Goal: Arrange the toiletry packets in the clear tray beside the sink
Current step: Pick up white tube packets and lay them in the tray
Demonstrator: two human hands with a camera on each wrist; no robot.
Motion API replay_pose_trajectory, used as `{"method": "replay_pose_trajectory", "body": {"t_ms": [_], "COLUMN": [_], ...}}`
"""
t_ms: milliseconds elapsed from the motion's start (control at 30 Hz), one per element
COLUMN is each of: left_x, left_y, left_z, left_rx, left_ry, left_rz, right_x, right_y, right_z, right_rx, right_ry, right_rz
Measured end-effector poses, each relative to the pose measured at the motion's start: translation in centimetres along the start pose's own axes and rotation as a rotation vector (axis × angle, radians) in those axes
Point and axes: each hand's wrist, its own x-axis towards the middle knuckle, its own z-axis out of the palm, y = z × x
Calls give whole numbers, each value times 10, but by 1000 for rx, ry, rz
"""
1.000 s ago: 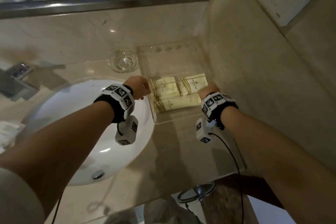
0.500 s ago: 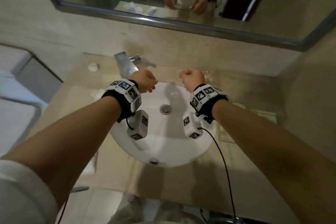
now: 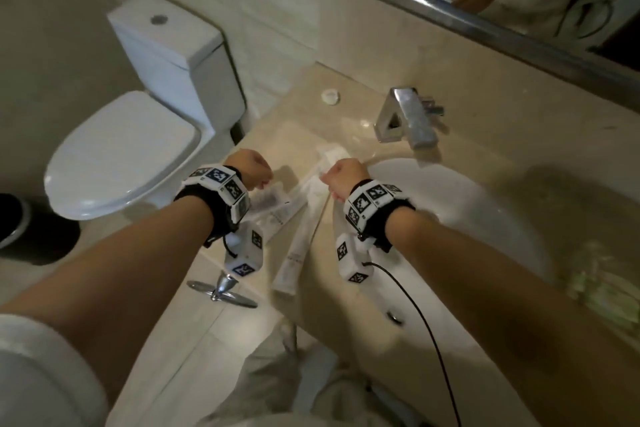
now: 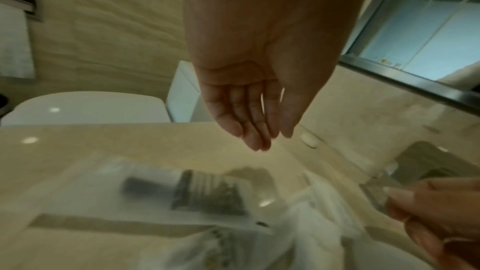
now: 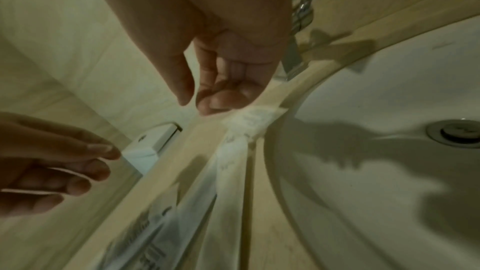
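Swung away from the clear tray to the worktop [image 3: 277, 121] left of the sink [image 3: 450, 204]; both hands, left [image 3: 250, 170] and right [image 3: 341, 175], above loose packets [image 3: 298, 204]. Fingers [image 4: 249, 122] relaxed, gripping nothing. Fetching step: next, pinch a packet, carry back to tray.

Both bare arms reach forward side by side. The left hand [image 4: 249, 98] hangs loose with fingers straight and holds nothing. The right hand [image 5: 223, 81] curls its fingers a little, empty too.
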Motion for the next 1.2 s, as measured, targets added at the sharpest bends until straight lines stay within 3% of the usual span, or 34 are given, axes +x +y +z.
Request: {"method": "replay_pose_trajectory", "body": {"t_ms": [367, 533, 700, 900, 967, 1067, 1200], "left_x": [18, 26, 36, 49, 50, 48, 45], "left_y": [-54, -58, -59, -55, -51, -41, -31], "left_z": [17, 19, 18, 14, 15, 18, 24], "left_rx": [369, 360, 330, 320, 363, 375, 282], "left_ry": [-138, -118, -106, -6, 34, 95, 195], "left_rz": [25, 50, 58, 63, 87, 168, 299], "right_x": [21, 38, 42, 37, 39, 43, 42], "right_y": [-5, -4, 6, 10, 10, 11, 17], "right_z": [32, 28, 21, 28, 27, 29, 38], "right_rx": [-106, -40, -157, -43, -10, 16, -22], "right_ry": [92, 312, 374, 143, 152, 153, 6], "right_rz": [27, 63, 173, 280, 287, 331, 308]}}
